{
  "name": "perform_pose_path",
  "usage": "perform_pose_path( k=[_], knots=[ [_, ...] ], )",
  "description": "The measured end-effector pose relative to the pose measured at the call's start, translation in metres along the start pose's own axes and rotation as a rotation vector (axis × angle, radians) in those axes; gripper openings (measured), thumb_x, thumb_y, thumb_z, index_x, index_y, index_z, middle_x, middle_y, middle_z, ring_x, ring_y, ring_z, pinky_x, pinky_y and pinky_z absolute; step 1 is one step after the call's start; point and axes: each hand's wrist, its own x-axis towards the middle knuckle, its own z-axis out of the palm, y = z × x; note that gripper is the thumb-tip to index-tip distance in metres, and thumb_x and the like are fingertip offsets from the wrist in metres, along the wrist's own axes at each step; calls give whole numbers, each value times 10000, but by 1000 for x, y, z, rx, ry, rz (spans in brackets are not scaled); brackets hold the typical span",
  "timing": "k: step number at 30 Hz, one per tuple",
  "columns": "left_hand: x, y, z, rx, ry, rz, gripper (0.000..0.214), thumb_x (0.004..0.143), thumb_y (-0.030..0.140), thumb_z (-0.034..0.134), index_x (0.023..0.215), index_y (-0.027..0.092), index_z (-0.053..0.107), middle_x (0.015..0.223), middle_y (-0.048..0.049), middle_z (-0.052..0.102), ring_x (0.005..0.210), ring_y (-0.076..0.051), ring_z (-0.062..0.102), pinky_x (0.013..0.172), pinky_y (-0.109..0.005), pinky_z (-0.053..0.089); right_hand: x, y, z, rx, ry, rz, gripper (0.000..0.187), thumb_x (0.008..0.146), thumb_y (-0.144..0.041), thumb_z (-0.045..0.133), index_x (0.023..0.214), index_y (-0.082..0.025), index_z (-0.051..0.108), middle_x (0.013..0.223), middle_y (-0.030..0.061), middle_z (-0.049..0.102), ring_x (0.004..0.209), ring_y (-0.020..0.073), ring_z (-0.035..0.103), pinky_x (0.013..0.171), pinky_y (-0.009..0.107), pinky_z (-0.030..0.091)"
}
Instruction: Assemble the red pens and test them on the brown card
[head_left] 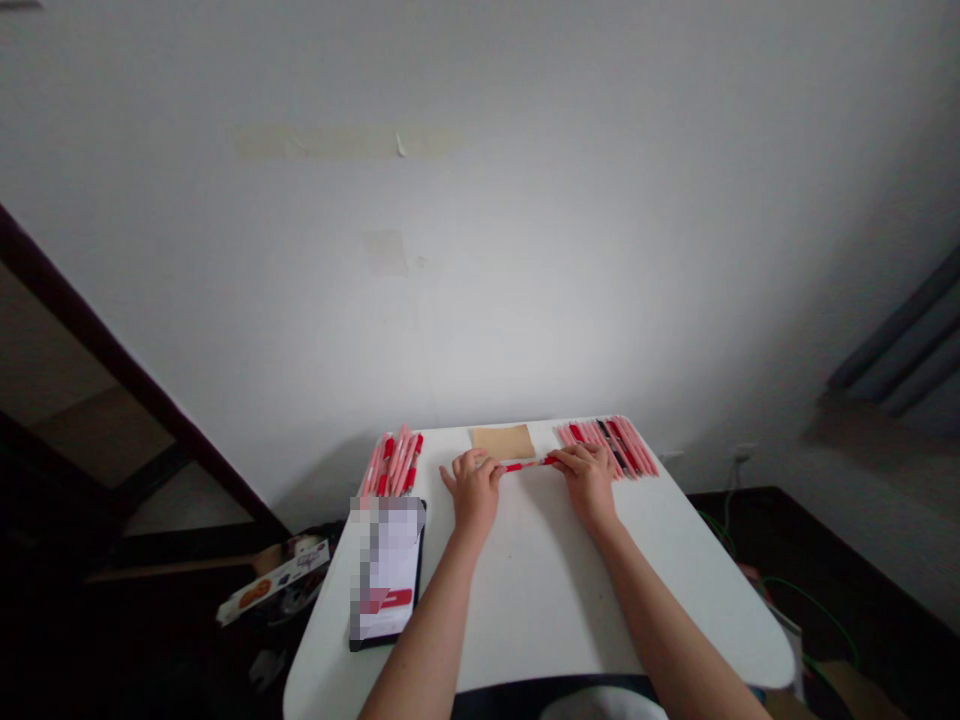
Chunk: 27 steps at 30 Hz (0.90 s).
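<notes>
A thin red-and-white pen point(523, 465) lies crosswise between my two hands, low over the white table point(540, 580). My left hand point(475, 492) pinches its left end, with the other fingers spread out. The opposite end is in the fingers of my right hand point(589, 485), which are bent around it and hide part of it. Just beyond the pen is a tan piece of paper or card point(506, 440). Close by my right hand, a row of pink, red and black pens point(630, 448) lies side by side.
At the table's far left is a looser bunch of pink and red pens point(395, 460). A tablet or large phone point(394, 570) with a lit, partly blurred screen rests nearer me on the left. The wall point(525, 250) stands right behind the table.
</notes>
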Motion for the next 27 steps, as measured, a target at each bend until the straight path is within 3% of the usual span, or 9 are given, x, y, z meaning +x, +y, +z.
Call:
perform_pose_path(
  k=[6, 10, 14, 27],
  knots=[
    [0, 0, 0, 7, 1, 1, 220, 886, 361, 501, 941, 287, 701, 1212, -52, 587, 1166, -251, 457, 1071, -657, 215, 0, 0, 1, 17, 8, -5, 319, 939, -408, 447, 923, -315, 752, 908, 39, 713, 1010, 270, 455, 912, 430, 231],
    [-1, 0, 0, -23, 8, 12, 217, 795, 399, 640, 989, 313, 685, 1211, -45, 581, 1171, -246, 457, 1083, -615, 219, -1, 0, 0, 17, 1, 7, 316, 936, -412, 451, 918, -320, 753, 913, 42, 712, 1008, 270, 454, 911, 433, 233],
    [-1, 0, 0, -24, 0, 4, 171, 754, 348, 697, 918, 298, 691, 1198, -37, 586, 1185, -245, 455, 1085, -621, 209, -1, 1, 1, 7, -9, 7, 321, 940, -414, 444, 931, -320, 751, 923, 37, 709, 1009, 265, 448, 903, 425, 238],
    [0, 0, 1, 12, -12, -2, 214, 876, 388, 519, 924, 286, 701, 1216, -56, 588, 1175, -252, 456, 1076, -643, 208, -1, 5, 3, 20, -12, -2, 323, 934, -429, 444, 953, -322, 748, 937, 46, 703, 1006, 266, 433, 887, 420, 254]
  ],
)
